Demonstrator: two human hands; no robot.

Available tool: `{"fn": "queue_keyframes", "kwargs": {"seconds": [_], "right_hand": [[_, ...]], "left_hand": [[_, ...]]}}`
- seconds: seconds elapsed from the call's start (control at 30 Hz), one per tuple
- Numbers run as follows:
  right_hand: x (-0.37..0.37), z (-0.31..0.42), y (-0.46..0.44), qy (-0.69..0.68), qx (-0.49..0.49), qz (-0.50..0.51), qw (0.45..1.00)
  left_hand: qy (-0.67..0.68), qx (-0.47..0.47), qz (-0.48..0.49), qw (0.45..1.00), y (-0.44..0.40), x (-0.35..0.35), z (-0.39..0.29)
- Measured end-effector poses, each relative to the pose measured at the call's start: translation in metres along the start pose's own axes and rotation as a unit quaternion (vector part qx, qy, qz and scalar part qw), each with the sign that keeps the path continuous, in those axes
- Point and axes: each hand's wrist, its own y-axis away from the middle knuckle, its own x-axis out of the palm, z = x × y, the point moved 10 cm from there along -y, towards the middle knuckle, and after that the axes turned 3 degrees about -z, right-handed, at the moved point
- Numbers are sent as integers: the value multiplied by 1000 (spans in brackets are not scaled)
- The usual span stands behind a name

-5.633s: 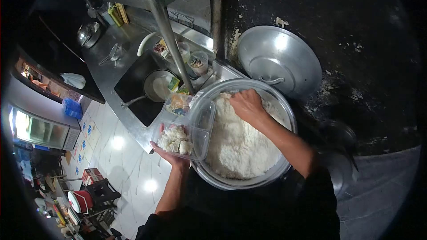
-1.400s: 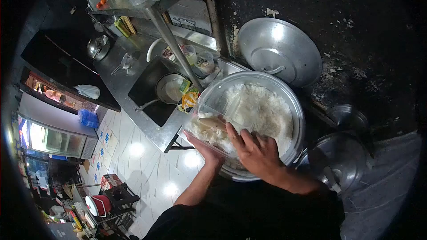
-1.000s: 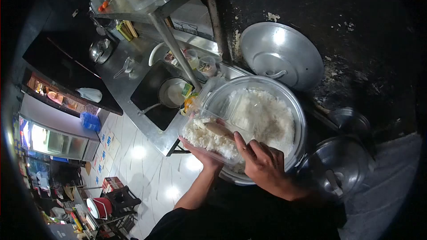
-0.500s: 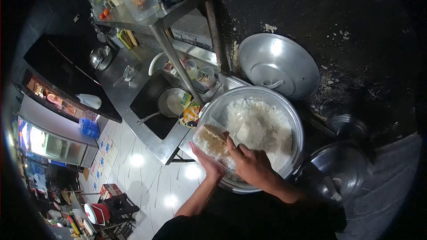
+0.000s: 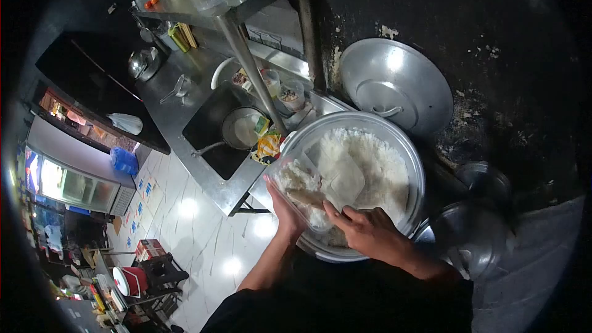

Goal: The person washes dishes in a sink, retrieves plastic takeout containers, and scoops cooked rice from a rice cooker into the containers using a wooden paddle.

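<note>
My left hand grips the outer side of a clear plastic container, tilted over the near-left rim of a large metal pot. White rice partly fills the container. My right hand is closed around a wooden rice paddle, its blade down in the container's rice. More white rice fills the pot. A clear square plastic piece lies over that rice; whether it is joined to the container I cannot tell.
A large metal lid leans on the dark wall behind the pot. To the left is a steel counter with a sink and a pan. A steel shelf post rises beside the pot. More metal pots stand at right.
The paddle has gone lower into the container, and its blade lies flatter. My right hand has moved slightly right and down. The view has shifted a little.
</note>
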Motion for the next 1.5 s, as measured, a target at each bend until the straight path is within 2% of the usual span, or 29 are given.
{"fn": "queue_keyframes", "kwargs": {"seconds": [0.1, 0.23, 0.27, 0.4, 0.5, 0.53, 0.57, 0.67, 0.77, 0.83, 0.93, 1.07, 1.2, 1.3, 1.4, 1.5], "right_hand": [[-7, 3, 2, 35, -6, 34, 999], [-42, -2, 0, 70, 18, -6, 997], [-43, -11, -3, 42, 47, -19, 998], [-43, -8, -12, 96, 44, -51, 993], [-7, -3, -8, 87, 43, -27, 995], [4, -1, -4, 72, 49, -15, 996], [11, 2, 0, 55, 56, -3, 997], [-4, 0, 5, 66, 71, -5, 995], [-36, 5, 3, 116, 62, -26, 991], [-48, 9, 2, 126, 56, -70, 988], [-35, 27, 2, 137, -2, -45, 989], [-18, 24, 15, 106, 54, -7, 993], [-34, 15, 19, 133, 11, -41, 990], [-45, 14, 14, 109, 27, -85, 990], [-25, 28, 14, 90, 26, -43, 995], [-18, 31, 21, 84, 27, -28, 996]], "left_hand": [[-26, 33, -10, 999, 1, 0, -11], [-26, -1, -43, 999, 2, -9, -2], [-29, -20, -22, 999, 6, -3, 0], [-22, 15, -60, 998, 6, -11, 1], [17, 2, 21, 1000, 19, 23, -15], [5, 40, 21, 999, 13, 24, -24], [-2, 33, 45, 998, 11, 29, -25], [-24, 21, 101, 994, 14, 42, -29], [-40, 48, 17, 998, 17, 31, -33], [-45, 62, 5, 997, 17, 29, -36], [-3, 51, 26, 998, 14, 27, -33], [-5, 65, 36, 997, 11, 35, -45], [27, 72, 32, 997, 8, 29, -39], [43, 80, 18, 996, 6, 22, -36], [43, 87, 16, 995, 10, 25, -40], [34, 79, -38, 996, 12, 16, -50]]}}
